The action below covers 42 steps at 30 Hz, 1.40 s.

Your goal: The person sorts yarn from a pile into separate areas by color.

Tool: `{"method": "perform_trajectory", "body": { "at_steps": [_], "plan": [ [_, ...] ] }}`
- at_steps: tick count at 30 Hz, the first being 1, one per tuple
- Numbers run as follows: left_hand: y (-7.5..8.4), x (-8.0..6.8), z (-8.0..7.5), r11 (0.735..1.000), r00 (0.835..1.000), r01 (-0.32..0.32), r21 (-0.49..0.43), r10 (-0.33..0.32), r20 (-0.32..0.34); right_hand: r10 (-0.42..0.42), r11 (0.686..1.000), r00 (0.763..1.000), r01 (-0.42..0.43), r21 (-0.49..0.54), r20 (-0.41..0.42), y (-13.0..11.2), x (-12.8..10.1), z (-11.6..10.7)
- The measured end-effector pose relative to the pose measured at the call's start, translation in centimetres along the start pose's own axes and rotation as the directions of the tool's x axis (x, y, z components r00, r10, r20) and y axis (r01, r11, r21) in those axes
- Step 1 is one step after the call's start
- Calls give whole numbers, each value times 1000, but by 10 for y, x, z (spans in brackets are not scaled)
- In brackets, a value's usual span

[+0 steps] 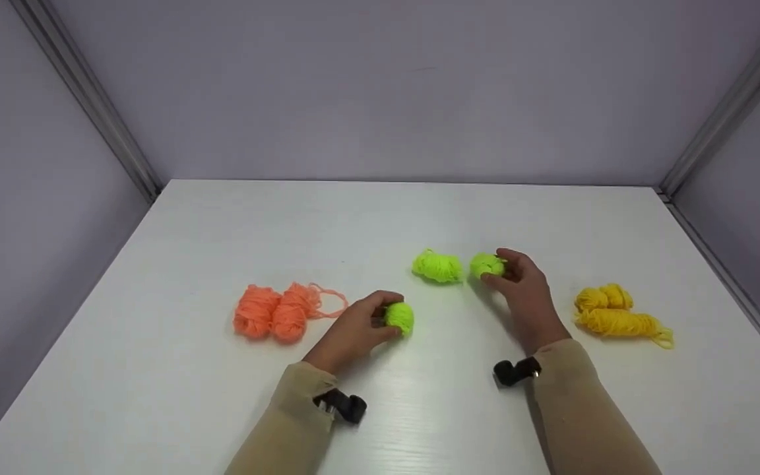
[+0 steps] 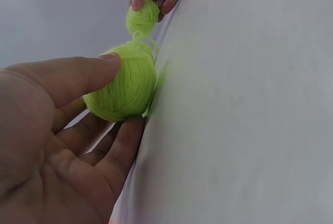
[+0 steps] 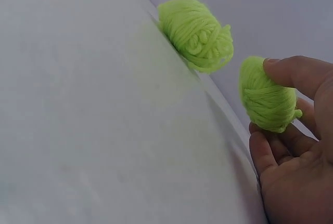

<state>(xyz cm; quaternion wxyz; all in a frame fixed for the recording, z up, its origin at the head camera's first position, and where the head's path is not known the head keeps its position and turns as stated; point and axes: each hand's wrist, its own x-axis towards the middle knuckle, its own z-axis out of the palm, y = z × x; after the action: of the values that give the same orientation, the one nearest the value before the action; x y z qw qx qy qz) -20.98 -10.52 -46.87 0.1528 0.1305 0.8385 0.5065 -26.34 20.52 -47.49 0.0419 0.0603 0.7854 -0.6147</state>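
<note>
My left hand (image 1: 355, 334) pinches a neon-green ball of yarn (image 1: 400, 318) between thumb and fingers; the left wrist view shows the same yarn ball (image 2: 125, 83) close to the tabletop. Farther back, my right hand (image 1: 524, 293) grips another neon-green yarn ball (image 1: 487, 265), with the thumb on its near side in the right wrist view, where the ball (image 3: 266, 96) looks slightly off the table. A third neon-green yarn bundle (image 1: 438, 266) lies on the table just left of the right hand's ball, touched by neither hand.
Two orange yarn bundles (image 1: 258, 311) lie side by side left of the left hand, a loose loop trailing right. Yellow yarn bundles (image 1: 621, 323) lie right of the right hand. The white table (image 1: 189, 402) ends at pale walls (image 1: 380, 92) at the back and sides.
</note>
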Motion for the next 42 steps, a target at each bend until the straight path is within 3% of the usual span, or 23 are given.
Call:
{"method": "perform_trajectory", "body": {
  "at_steps": [8, 15, 21, 42],
  "plan": [
    [-3, -2, -1, 1000, 1000, 28, 14, -28, -8, -16, 1000, 999, 16, 1, 36, 3, -7, 3],
    [-3, 0, -3, 1000, 1000, 3, 4, -3, -6, -40, 999, 996, 42, -15, 75, 4, -13, 4],
    [-3, 2, -3, 1000, 1000, 17, 0, -17, 2, -21, 1000, 995, 22, -7, 97, 5, -20, 6],
    [-6, 3, -4, 999, 999, 33, -25, -33, -7, -24, 998, 977, 35, -52, 210, -4, -31, 34]
  ]
}}
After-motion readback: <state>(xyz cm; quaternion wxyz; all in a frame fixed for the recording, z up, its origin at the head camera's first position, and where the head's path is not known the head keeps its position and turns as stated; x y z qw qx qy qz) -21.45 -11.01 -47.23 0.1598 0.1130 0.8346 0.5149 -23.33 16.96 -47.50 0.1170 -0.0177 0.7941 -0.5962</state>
